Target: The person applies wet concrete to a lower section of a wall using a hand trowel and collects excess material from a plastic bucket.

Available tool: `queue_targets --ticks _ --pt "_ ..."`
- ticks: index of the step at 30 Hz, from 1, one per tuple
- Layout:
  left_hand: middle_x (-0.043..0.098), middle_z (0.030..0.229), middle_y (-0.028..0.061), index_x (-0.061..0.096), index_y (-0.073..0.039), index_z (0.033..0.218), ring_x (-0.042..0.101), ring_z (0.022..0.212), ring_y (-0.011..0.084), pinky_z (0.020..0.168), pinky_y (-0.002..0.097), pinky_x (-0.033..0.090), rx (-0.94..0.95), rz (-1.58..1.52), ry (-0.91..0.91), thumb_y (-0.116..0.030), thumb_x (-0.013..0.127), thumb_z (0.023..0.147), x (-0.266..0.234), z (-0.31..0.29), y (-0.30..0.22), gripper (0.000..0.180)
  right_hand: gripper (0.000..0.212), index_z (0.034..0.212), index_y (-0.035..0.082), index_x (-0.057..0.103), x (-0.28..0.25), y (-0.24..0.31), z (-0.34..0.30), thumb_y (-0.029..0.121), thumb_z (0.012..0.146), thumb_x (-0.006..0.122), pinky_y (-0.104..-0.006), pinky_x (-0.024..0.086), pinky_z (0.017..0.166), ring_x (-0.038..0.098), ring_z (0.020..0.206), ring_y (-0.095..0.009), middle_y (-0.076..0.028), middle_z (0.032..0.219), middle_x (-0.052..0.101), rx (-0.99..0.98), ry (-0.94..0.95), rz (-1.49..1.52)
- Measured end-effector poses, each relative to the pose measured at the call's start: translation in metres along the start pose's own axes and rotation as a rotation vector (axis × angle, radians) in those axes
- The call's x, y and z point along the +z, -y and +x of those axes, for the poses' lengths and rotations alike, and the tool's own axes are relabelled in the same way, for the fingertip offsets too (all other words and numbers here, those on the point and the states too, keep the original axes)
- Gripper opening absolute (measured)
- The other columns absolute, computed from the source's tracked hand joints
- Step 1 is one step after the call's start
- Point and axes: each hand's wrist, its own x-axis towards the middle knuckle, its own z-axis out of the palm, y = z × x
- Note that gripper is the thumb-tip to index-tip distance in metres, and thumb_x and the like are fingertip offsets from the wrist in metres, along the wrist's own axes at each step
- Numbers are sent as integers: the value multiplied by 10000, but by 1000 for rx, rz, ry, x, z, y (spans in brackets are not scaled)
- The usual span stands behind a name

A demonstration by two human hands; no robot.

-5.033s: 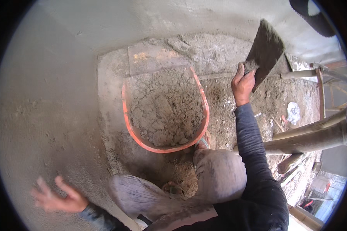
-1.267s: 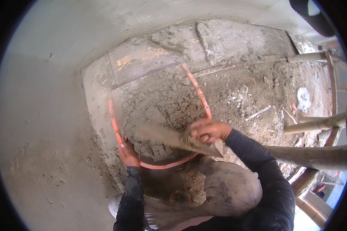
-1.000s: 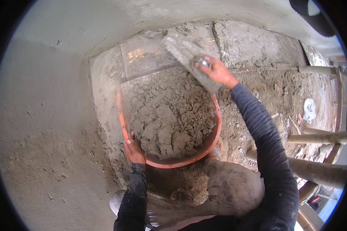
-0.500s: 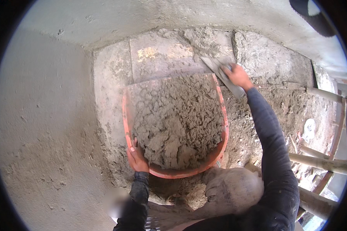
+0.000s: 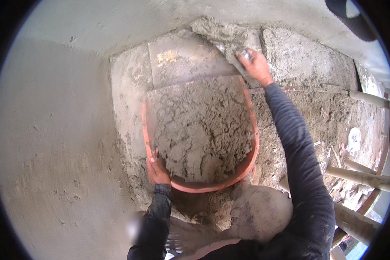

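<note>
Against the plastered wall (image 5: 65,130), my left hand (image 5: 157,171) grips the orange basin (image 5: 252,151), fingers curled over its rim. My right hand (image 5: 256,66), fingers wrapped tight, holds a trowel (image 5: 232,54) beyond the mortar (image 5: 201,125).

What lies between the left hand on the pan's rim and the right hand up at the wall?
In the head view, the orange pan heaped with grey mortar fills the stretch between the left hand and right hand.

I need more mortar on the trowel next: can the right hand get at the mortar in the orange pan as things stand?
Probably yes. The right hand with the trowel is just beyond the far rim of the orange pan. The mortar lies uncovered, and the left hand only grips the near rim.
</note>
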Motion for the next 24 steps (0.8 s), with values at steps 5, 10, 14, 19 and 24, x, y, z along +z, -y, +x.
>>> queue_targets --ticks 5,10,14,19,24 --pt "619 1300 118 538 40 1313 573 1122 205 973 328 442 -67 111 25 -395 382 1058 -10 -2 -5 528 442 1040 22 692 -44 60 -70 442 907 657 -359 522 603 643 633 -214 -116 724 673 -180 -15 -27" --pt "679 1147 148 587 21 1273 615 984 240 895 346 470 82 278 -42 -376 393 1047 -15 -5 4 497 247 1048 53 688 -52 97 -183 259 913 667 -285 411 485 483 540 -79 31 687 573 -334 589 644" --pt "664 1145 177 560 46 1284 612 1047 290 947 371 449 53 146 20 -401 399 1046 -17 5 25 531 161 1042 18 680 -16 59 -259 106 932 600 -250 423 537 495 589 -62 30 730 566 362 1137 1317" --pt "644 1231 163 544 44 1301 606 1077 244 977 348 436 89 37 107 -363 381 1058 -20 17 37 501 295 1194 -10 636 51 10 -315 168 963 590 -188 391 439 487 519 -54 21 751 591 258 963 1144" --pt "591 1327 167 462 41 1359 570 1181 247 1019 350 424 48 -1 123 -336 351 1070 -15 13 25 487 301 1163 4 637 22 26 -304 239 985 577 -173 321 352 432 446 -33 13 660 534 -97 877 1169"
